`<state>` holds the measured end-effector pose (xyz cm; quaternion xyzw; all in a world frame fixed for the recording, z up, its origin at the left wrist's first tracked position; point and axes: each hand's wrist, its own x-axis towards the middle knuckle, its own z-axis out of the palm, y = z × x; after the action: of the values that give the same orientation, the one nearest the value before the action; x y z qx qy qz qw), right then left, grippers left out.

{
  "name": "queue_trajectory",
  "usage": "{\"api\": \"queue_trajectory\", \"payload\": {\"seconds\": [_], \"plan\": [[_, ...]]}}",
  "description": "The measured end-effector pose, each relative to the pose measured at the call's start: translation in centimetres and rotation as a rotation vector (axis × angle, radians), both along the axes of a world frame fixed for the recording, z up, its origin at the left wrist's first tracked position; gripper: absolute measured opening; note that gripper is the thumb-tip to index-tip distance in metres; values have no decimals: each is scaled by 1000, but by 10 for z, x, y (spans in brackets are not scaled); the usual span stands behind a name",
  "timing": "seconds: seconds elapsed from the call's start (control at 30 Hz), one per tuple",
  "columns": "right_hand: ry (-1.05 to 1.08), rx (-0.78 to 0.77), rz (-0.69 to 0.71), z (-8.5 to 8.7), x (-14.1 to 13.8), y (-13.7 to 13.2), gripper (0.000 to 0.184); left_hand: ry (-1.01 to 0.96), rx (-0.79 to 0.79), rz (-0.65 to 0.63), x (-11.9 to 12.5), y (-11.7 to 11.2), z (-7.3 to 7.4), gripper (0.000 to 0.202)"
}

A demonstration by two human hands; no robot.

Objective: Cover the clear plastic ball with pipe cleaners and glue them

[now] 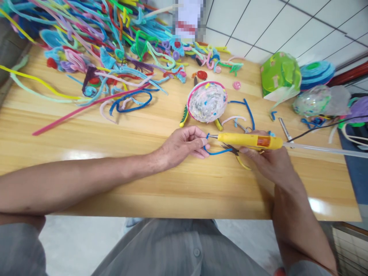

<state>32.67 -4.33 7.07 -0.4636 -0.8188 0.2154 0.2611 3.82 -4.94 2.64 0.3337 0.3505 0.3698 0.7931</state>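
My left hand (190, 143) pinches a blue pipe cleaner (217, 153) near one end. The rest of it curves down and to the right below the fingers. In my right hand (271, 161) is a yellow hot glue gun (238, 140), with a clear glue stick coming out of its back. Its metal nozzle meets or nearly meets the blue end at my left fingertips. Under the glue gun lie scissors with yellow handles (243, 164), partly covered. Just beyond my hands sits a round woven piece with a pink rim (207, 101), resting over green-and-yellow pliers (183, 117).
Many coloured pipe cleaners (86, 34) are heaped at the back left. A long pink one (71, 111) lies in front. At the back right stand a green box (280, 74) and blue coils (317, 73). A black cord (313, 128) crosses the right side.
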Motion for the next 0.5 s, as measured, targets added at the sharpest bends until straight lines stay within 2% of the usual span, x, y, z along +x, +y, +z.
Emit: {"api": "queue_trajectory", "payload": {"seconds": [0.13, 0.23, 0.33, 0.4, 0.5], "plan": [[115, -46, -90, -4, 2, -2, 10, -6, -8, 3, 0, 0, 0, 19], [278, -97, -169, -5, 8, 2, 19, -10, -4, -3, -1, 1, 0, 24], [382, -40, -259, -1, 24, 15, 22, 7, 7, -10, -2, 0, 0, 34], [376, 41, -366, 3, 41, 30, 22, 29, 12, -4, -3, -1, 0, 41], [258, 97, -600, 6, 74, 58, 26, 54, 33, -6, -4, -1, -1, 47]]}}
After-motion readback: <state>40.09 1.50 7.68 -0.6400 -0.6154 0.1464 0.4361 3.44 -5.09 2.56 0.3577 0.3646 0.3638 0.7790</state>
